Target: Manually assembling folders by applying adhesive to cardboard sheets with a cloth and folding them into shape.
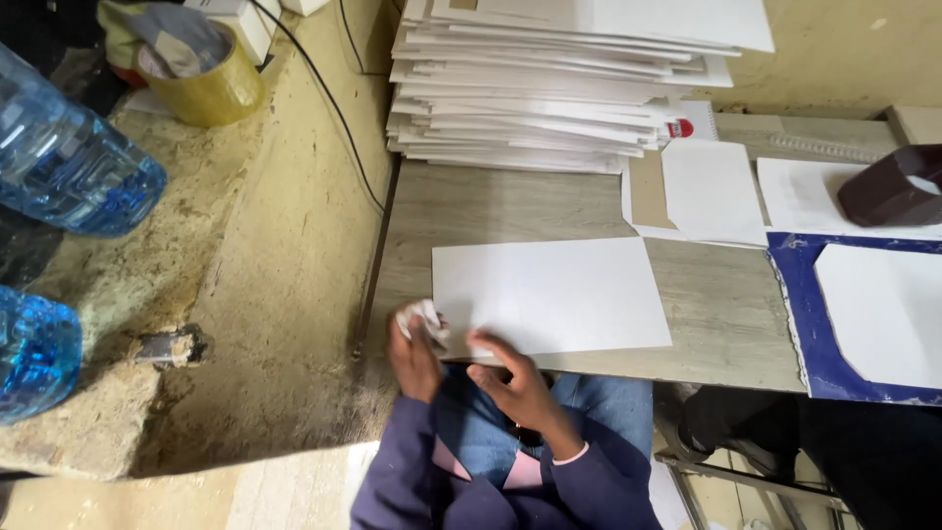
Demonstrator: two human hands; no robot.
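A blank white sheet (554,292) lies flat on the grey wooden table (726,304), close to its near edge. My left hand (414,351) is at the sheet's near left corner, closed around a small crumpled white wad (424,317). My right hand (515,385) rests on the sheet's near edge with fingers spread, pressing the paper. Both arms wear dark blue sleeves, and blue jeans show below the table edge.
A tall stack of white sheets (559,79) stands at the table's back. To the right lie white cards (711,191), a blue sheet (800,314) and a dark tape dispenser (893,186). Left: blue water bottles (69,167), a tape roll (206,88), a black cable (329,98).
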